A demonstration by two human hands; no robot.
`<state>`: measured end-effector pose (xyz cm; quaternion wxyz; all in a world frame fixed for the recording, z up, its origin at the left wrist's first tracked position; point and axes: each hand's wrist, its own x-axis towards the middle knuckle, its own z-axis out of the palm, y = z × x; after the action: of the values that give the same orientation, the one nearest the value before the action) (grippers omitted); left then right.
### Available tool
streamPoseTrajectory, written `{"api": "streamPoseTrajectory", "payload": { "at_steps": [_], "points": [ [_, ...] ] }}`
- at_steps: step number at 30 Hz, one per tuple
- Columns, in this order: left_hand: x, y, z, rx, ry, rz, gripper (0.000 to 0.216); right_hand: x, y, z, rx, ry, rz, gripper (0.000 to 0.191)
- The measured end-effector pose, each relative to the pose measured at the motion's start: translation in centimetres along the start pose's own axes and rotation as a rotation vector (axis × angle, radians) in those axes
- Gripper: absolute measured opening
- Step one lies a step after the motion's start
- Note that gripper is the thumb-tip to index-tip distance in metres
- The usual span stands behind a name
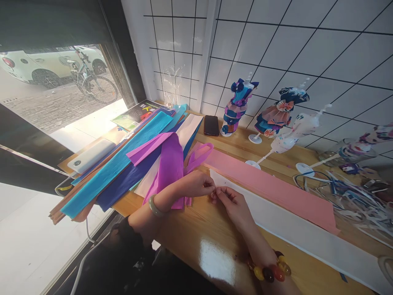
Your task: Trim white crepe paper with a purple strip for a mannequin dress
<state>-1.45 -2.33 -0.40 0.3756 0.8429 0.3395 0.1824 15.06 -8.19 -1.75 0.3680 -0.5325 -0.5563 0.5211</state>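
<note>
Over the wooden table (pixel 184 225), my left hand (pixel 198 183) and my right hand (pixel 235 205) meet with their fingertips pinched together. Whatever lies between the fingers is too small or hidden to make out. Beneath and beside them runs a long white paper strip (pixel 294 227), with a pink crepe paper strip (pixel 270 180) along its far side. A folded purple crepe paper strip (pixel 170 164) is bunched just behind my left wrist. It rests on a heap of long strips, among them a light blue strip (pixel 119 164) and a dark blue strip (pixel 123 184).
Several small dress forms stand by the tiled wall, including one in purple and blue paper (pixel 238 104) and a plain white form (pixel 291 131). A black phone (pixel 211 125) lies near them. Tangled ribbons (pixel 353 200) cover the right side. A white box (pixel 92 155) sits left.
</note>
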Motion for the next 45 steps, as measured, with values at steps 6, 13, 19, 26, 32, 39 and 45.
{"api": "streamPoseTrajectory", "payload": {
  "at_steps": [6,13,19,26,32,39,45],
  "points": [
    [-0.07,0.13,-0.09,0.011,0.003,0.015,0.024,0.09,-0.12,0.09,0.019,0.003,0.014,0.03],
    [-0.03,0.22,-0.17,0.009,-0.005,0.015,0.023,0.01,-0.22,0.15,0.06,0.006,0.017,0.029],
    [-0.04,0.45,-0.33,0.005,-0.01,-0.002,0.02,0.06,0.1,0.12,0.1,0.01,0.031,0.028],
    [-0.08,0.67,-0.54,0.051,-0.032,0.01,0.024,0.11,0.23,0.13,0.129,0.036,0.05,0.029],
    [-0.17,0.74,-0.58,0.059,-0.049,0.041,0.024,0.22,0.36,0.09,0.133,0.044,0.042,0.029],
    [-0.16,0.94,-0.67,0.049,-0.037,0.006,0.025,0.13,0.4,0.06,0.146,0.033,0.048,0.027],
    [-0.12,0.84,-0.48,0.058,-0.023,-0.027,0.023,0.04,0.39,0.01,0.102,0.013,0.028,0.026]
  ]
}}
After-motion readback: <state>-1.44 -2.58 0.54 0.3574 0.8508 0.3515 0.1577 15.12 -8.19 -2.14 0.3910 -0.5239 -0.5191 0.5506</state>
